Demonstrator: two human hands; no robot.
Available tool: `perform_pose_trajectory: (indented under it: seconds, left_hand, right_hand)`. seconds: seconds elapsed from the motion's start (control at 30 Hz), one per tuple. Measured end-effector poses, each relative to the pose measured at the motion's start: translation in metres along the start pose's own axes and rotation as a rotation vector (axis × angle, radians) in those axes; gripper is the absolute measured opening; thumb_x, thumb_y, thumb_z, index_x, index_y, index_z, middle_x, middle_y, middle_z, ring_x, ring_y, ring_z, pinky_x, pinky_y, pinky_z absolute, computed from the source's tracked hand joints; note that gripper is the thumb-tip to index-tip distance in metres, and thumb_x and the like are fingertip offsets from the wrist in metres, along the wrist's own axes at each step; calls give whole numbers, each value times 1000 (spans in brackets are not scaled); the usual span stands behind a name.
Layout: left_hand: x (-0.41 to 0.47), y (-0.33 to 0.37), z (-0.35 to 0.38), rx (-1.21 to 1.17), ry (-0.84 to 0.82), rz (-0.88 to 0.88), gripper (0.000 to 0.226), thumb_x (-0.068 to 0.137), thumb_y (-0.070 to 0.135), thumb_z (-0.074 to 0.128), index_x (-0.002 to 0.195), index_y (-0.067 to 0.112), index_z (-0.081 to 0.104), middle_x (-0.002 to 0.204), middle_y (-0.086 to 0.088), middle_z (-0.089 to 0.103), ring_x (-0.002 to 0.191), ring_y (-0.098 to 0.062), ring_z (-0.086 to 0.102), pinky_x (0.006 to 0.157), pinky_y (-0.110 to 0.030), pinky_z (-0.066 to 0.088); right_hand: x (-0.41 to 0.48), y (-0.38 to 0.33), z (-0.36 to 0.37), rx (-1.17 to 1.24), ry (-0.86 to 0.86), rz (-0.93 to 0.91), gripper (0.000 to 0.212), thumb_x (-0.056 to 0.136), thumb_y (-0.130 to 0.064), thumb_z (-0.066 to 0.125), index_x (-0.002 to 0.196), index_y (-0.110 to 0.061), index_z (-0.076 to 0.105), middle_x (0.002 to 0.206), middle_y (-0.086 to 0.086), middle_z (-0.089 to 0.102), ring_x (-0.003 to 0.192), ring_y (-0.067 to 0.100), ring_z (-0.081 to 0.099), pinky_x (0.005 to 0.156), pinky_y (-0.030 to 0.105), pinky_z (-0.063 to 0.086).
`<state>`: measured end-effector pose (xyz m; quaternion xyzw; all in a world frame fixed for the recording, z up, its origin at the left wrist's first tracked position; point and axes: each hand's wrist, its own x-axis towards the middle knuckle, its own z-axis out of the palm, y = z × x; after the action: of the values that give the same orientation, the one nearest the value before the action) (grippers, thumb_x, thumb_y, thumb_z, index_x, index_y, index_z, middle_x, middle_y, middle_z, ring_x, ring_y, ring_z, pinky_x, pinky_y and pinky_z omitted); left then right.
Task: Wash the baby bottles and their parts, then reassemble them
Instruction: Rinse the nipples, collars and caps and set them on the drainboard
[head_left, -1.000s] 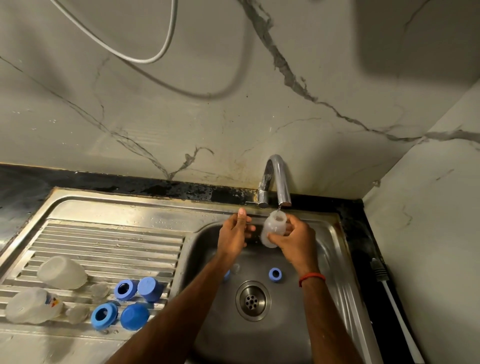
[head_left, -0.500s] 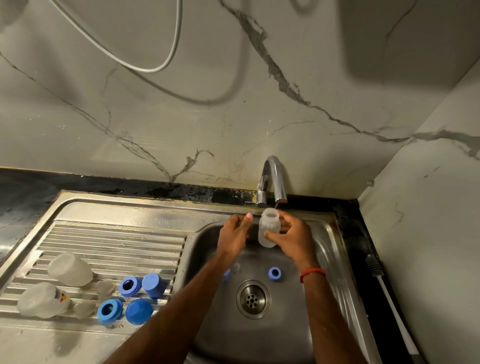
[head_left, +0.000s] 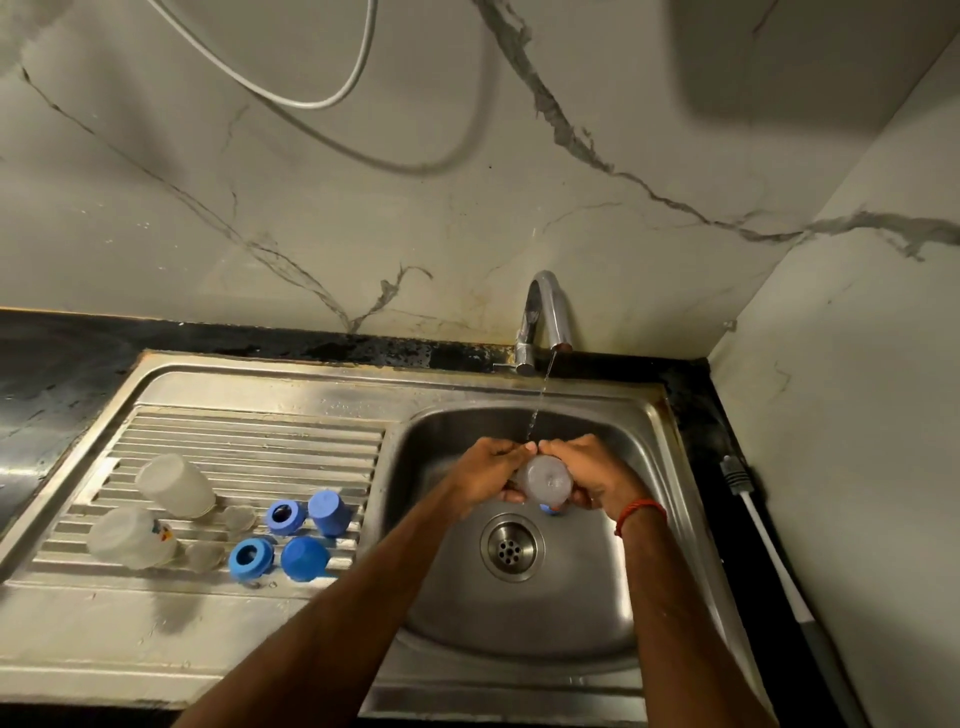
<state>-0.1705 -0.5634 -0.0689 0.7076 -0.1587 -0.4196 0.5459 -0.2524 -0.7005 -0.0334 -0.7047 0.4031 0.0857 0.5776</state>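
Head view: left hand (head_left: 485, 475) and right hand (head_left: 589, 470) both curl round a translucent bottle (head_left: 545, 480), base toward the camera, low in the sink basin (head_left: 519, 623) beneath the tap (head_left: 543, 312) and its thin stream. On the drainboard (head_left: 249, 431) lie a plain bottle (head_left: 174, 486), a printed bottle (head_left: 130, 538) whose small coloured mark is unreadable, and blue caps and rings (head_left: 306, 557).

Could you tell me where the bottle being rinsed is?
In the head view, the bottle is over the sink basin, gripped between the left hand and right hand, below the running tap.
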Motion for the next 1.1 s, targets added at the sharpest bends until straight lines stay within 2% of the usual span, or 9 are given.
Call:
perform_pose_trajectory:
  seconds: [0.1, 0.2, 0.33, 0.5, 0.6, 0.73, 0.93, 1.0, 1.1]
  left_hand:
    - [-6, -2, 3, -79, 38, -22, 37, 103, 39, 53, 115, 8, 68, 107, -16, 73, 95, -28, 74, 84, -42, 62]
    - [-11, 2, 0, -175, 73, -59, 39, 103, 39, 53, 114, 4, 66, 105, -19, 72, 91, -30, 75, 79, -37, 63]
    - [-20, 10, -5, -225, 79, -43, 37, 103, 39, 53, 109, 5, 68, 101, -23, 73, 89, -29, 76, 81, -39, 63]
    - [-36, 11, -17, 5, 93, 21, 42, 101, 46, 54, 85, 11, 70, 73, -11, 68, 68, -24, 66, 61, -34, 54]
    - [-42, 6, -26, 176, 143, 65, 47, 98, 54, 54, 88, 12, 70, 78, -13, 69, 68, -21, 63, 62, -35, 51]
    - [-61, 14, -45, 408, 271, 186, 45, 99, 51, 55, 67, 21, 58, 61, 1, 57, 56, -11, 51, 58, -30, 42]
    - [-92, 24, -106, 454, 392, 305, 30, 100, 40, 58, 88, 15, 70, 80, -5, 70, 73, -17, 65, 67, -32, 52]
    - [-101, 24, -130, 450, 411, 333, 25, 100, 39, 60, 91, 17, 71, 83, 0, 70, 73, -9, 63, 67, -25, 47]
    - [-116, 21, -168, 477, 472, 362, 26, 99, 37, 62, 93, 14, 73, 83, -1, 71, 75, -14, 64, 70, -32, 51]
  right_hand:
    - [-17, -7, -3, -34, 35, -32, 53, 95, -57, 53, 93, -7, 69, 60, 9, 69, 48, 21, 65, 45, 21, 48]
    - [-32, -16, -6, -50, 26, -174, 55, 89, -66, 52, 105, -17, 70, 79, 12, 74, 59, 20, 69, 56, 27, 54]
    - [-50, -25, -1, -325, -21, -392, 48, 84, -55, 69, 121, -26, 60, 101, -1, 67, 80, 12, 65, 57, 18, 53]
    - [-58, -26, 14, -519, -10, -433, 46, 77, -43, 81, 115, -29, 59, 104, -5, 64, 90, 12, 64, 71, 29, 61]
    - [-60, -26, 25, -589, 41, -443, 39, 78, -40, 78, 111, -31, 58, 103, -4, 65, 94, 15, 63, 81, 36, 57]
    - [-67, -37, 41, -609, 70, -402, 37, 82, -38, 72, 111, -32, 49, 94, 1, 63, 80, 16, 63, 61, 28, 51]
    - [-65, -80, 76, -695, 25, -609, 44, 81, -31, 76, 120, -40, 56, 125, 4, 52, 108, 23, 55, 89, 37, 50]
    - [-65, -97, 93, -760, 17, -677, 57, 81, -30, 75, 133, -37, 51, 128, 6, 52, 111, 25, 53, 89, 34, 47]
    - [-66, -124, 125, -753, 10, -752, 62, 80, -28, 75, 134, -34, 46, 130, 4, 53, 108, 23, 54, 85, 34, 46]
